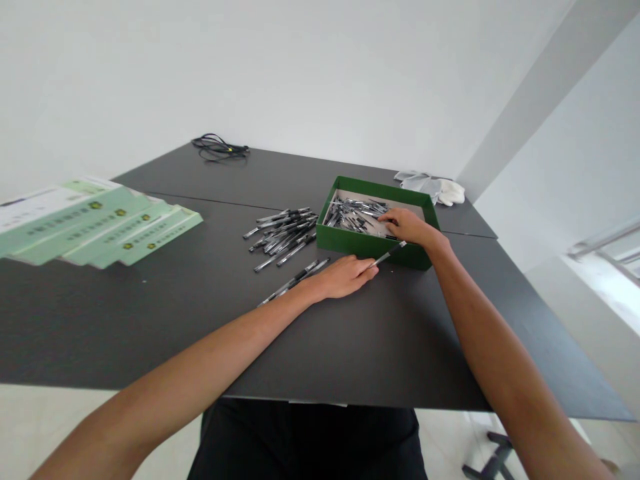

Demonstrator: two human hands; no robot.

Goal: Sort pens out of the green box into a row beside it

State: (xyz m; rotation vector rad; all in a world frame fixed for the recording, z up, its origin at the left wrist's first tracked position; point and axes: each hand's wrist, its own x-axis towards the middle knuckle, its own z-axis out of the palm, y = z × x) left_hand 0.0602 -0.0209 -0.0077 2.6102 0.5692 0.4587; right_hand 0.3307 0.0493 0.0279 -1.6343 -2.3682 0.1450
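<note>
Left hand [340, 279] pinching a pen [390, 253], right hand [407, 227] — reaching over green box [360, 244]

1 green cardboard box [373, 250] is logged on the worktop [165, 320]; the black gel pens [355, 215] inside it are too overlapped to be counted. 1 loose heap of pens [283, 235] is noted beside it, about 20 by estimate. 2 further pens [295, 279] are seen by the left hand [340, 277], and 1 pen [387, 254] is held in that hand. 1 right hand [410, 227] is recorded. Also tallied: 5 fanned green printed sheets [100, 223], 2 white gloves [433, 187], 1 black cable [217, 147].
</note>
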